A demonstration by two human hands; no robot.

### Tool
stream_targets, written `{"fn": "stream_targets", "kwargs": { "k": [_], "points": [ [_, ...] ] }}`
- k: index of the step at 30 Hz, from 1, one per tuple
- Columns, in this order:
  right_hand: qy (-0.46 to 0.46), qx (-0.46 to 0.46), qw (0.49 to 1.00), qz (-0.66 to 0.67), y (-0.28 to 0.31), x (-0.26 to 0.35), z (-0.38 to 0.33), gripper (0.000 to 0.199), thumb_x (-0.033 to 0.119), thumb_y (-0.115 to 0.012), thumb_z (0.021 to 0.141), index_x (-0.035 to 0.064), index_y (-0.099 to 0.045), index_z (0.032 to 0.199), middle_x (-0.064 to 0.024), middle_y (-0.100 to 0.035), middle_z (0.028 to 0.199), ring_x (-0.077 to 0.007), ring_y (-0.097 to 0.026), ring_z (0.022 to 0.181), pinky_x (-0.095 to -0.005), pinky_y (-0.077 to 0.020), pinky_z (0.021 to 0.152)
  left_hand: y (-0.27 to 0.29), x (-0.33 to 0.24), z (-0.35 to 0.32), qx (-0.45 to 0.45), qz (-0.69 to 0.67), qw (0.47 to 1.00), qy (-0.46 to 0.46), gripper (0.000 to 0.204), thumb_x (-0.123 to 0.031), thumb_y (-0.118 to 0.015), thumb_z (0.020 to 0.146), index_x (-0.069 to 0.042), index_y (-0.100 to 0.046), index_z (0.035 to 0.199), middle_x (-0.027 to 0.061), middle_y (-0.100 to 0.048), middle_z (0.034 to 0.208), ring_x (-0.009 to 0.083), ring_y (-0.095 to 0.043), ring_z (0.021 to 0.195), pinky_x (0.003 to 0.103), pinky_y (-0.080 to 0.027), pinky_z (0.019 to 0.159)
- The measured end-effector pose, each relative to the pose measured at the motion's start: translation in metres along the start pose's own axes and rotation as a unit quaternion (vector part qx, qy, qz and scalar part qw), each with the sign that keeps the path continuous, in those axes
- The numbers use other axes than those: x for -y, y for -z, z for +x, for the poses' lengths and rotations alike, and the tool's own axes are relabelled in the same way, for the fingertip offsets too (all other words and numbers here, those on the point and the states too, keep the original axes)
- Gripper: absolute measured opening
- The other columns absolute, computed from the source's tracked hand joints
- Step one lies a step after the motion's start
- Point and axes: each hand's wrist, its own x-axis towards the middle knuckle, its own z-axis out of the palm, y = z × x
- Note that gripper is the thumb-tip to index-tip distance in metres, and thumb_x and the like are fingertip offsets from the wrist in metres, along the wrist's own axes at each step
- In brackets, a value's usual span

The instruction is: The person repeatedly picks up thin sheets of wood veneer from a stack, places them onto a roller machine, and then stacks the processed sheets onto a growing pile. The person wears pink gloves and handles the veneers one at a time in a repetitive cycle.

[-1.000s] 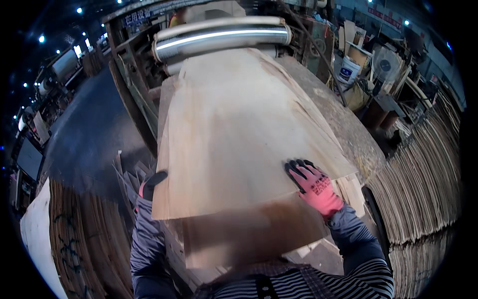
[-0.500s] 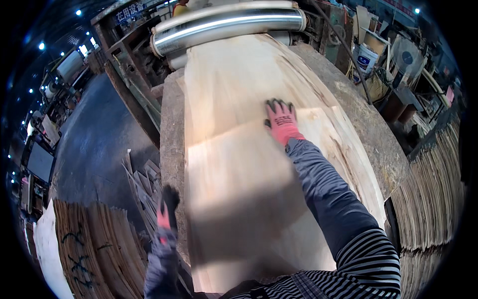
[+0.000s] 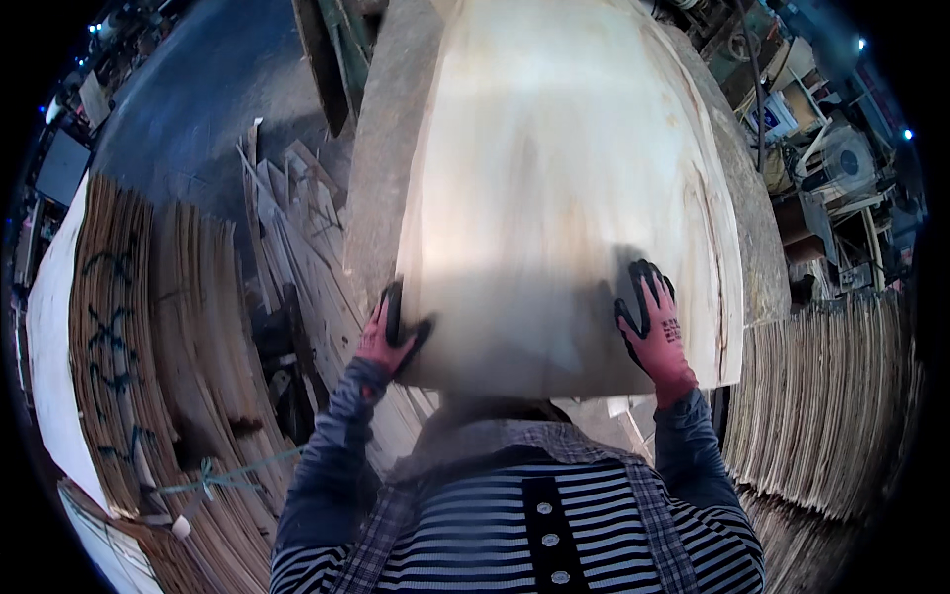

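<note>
A long, pale wood veneer sheet [image 3: 554, 178] with darker streaks along its right side lies lengthwise before me. My left hand [image 3: 381, 335], in a pink glove with black fingertips, is at the sheet's near left edge. Its thumb stands apart over the wood and its fingers point forward along the edge. Near the right edge, my right hand [image 3: 657, 332] in a matching glove rests at the sheet's surface with fingers extended and thumb spread. The grey worktable [image 3: 381, 158] shows on both sides beneath the sheet.
Stacked veneer [image 3: 114, 327] with dark marks stands at left, tied lower down with a greenish cord [image 3: 208, 480]. Loose wood strips [image 3: 297, 213] lie beside the table. Another veneer stack [image 3: 816, 396] stands at right. Clutter and a pale bucket [image 3: 777, 114] are farther back.
My right hand has come back toward me from the sheet's middle. My left hand has moved from beside the table to the sheet's left edge. The view has tilted down; the rollers have left it.
</note>
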Motion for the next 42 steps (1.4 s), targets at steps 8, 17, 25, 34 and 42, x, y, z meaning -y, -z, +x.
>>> {"fn": "stream_targets", "kwargs": {
  "k": [8,17,25,34,42],
  "points": [
    [-0.031,0.016,0.999,0.008,-0.016,0.042,-0.092,0.067,0.021,-0.065,0.068,-0.0021,-0.034,0.123,-0.0221,-0.032,0.127,-0.0378,-0.028,0.119,-0.046,-0.0205,0.1,0.028,-0.031,0.016,-0.042,0.085,0.995,-0.037,0.073,-0.033,-0.064,0.069,-0.01,-0.031,0.129,0.0192,-0.024,0.134,0.0337,-0.024,0.124,0.039,-0.02,0.102],
    [0.032,-0.04,0.997,-0.058,-0.017,0.05,-0.106,0.066,0.025,-0.066,0.067,-0.0028,-0.036,0.119,-0.0181,-0.037,0.126,-0.0331,-0.033,0.117,-0.0465,-0.0201,0.1,0.058,-0.128,0.018,0.083,-0.643,0.76,0.038,0.046,-0.015,-0.05,0.083,-0.003,-0.036,0.125,0.0111,-0.05,0.114,0.0206,-0.051,0.101,0.031,-0.042,0.085],
    [0.056,-0.061,0.996,0.033,-0.008,0.026,-0.099,0.073,0.028,-0.066,0.061,-0.0027,-0.037,0.121,-0.0226,-0.035,0.126,-0.0404,-0.031,0.117,-0.0474,-0.0231,0.099,0.029,-0.145,-0.001,0.094,-0.887,0.434,0.125,0.04,-0.024,-0.048,0.085,-0.005,-0.041,0.12,0.0116,-0.052,0.111,0.0238,-0.054,0.096,0.037,-0.046,0.081],
    [0.047,-0.038,0.998,-0.015,-0.027,-0.004,-0.11,0.083,0.052,-0.06,0.064,-0.0032,-0.035,0.12,-0.0226,-0.035,0.125,-0.0423,-0.03,0.116,-0.0532,-0.0207,0.097,0.035,-0.101,0.005,0.038,-0.314,0.948,0.014,0.065,-0.006,-0.057,0.072,-0.002,-0.027,0.129,0.0193,-0.031,0.129,0.0309,-0.038,0.113,0.037,-0.033,0.093],
    [0.01,-0.02,1.0,-0.009,-0.02,0.009,-0.106,0.08,0.036,-0.074,0.048,-0.0013,-0.042,0.112,-0.0224,-0.038,0.119,-0.043,-0.03,0.115,-0.0584,-0.022,0.094,0.059,-0.146,0.046,0.118,-0.156,0.945,-0.263,0.03,0.006,-0.048,0.054,-0.009,-0.064,0.075,0.0148,-0.058,0.095,0.0348,-0.046,0.104,0.048,-0.025,0.096]
  ]
}}
